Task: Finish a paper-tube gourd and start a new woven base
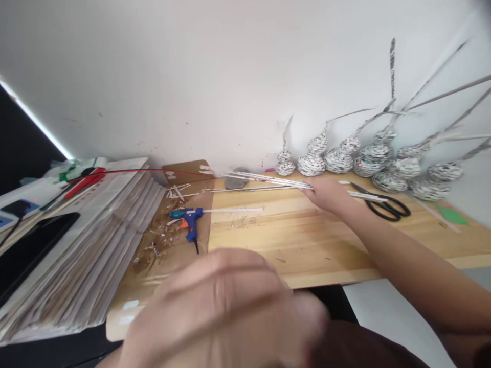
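My right hand (322,193) is closed round several thin rolled-newspaper sticks (264,178) on the wooden board. The sticks run left from my fingers, and another stretch of paper stick (364,196) shows to the right. Close to the camera, my left hand (222,312) fills the lower middle, smeared by motion. Its fingers cannot be made out, nor whether anything is in them. Black-handled scissors (387,207) lie just right of my right hand. Behind them stands a row of gourd-shaped woven paper pieces (339,159), with long paper ends sticking up.
On the left, a blue glue gun (193,222) rests on a brown sheet (161,266) with paper scraps. A tall stack of newspaper (115,225) carries a black phone (38,250) and red-handled tool (85,183). The white wall (215,76) borders the wooden board (264,245).
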